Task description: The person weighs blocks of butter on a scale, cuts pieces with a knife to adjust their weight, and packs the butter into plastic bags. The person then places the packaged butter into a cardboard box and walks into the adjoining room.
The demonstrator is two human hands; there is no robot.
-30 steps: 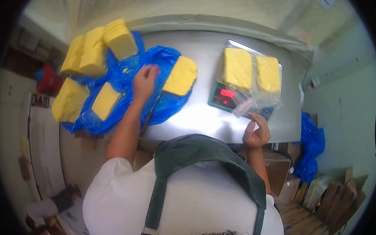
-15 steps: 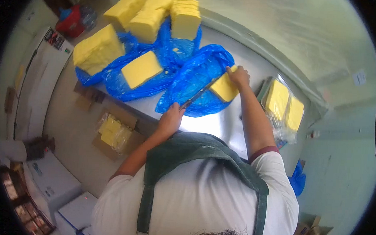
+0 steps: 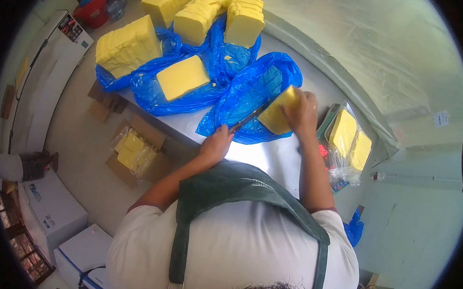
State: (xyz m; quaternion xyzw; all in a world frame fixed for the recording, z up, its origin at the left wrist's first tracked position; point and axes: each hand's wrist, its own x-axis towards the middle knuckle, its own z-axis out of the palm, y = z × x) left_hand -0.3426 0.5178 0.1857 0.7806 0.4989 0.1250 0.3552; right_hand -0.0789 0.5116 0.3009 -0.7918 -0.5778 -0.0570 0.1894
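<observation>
My left hand (image 3: pixel 216 145) is closed around the handle of a knife (image 3: pixel 249 119), its blade slanting up and right over a blue plastic sheet (image 3: pixel 225 116). At the blade's tip lies a yellow block (image 3: pixel 275 119), like butter or cheese. My right hand (image 3: pixel 302 115) grips this block along its right side, hiding part of it. Left of the knife, a flat yellow slab (image 3: pixel 182 78) rests on the blue plastic. Behind stand several taller blocks with ridged sides, such as the left one (image 3: pixel 128 46) and the right one (image 3: pixel 244 22).
On my right, a tray (image 3: pixel 322 127) holds bagged yellow slabs (image 3: pixel 343 131). Below the metal table (image 3: pixel 262 157), an open carton (image 3: pixel 119 165) contains more yellow pieces. Another person's hand (image 3: pixel 47 162) shows at far left, near white boxes (image 3: pixel 53 198). A plastic curtain (image 3: pixel 369 62) hangs behind.
My right hand has shifted from the block's far upper corner down onto its right side. The block now looks more tilted. My left hand still holds the knife. The view has moved slightly.
</observation>
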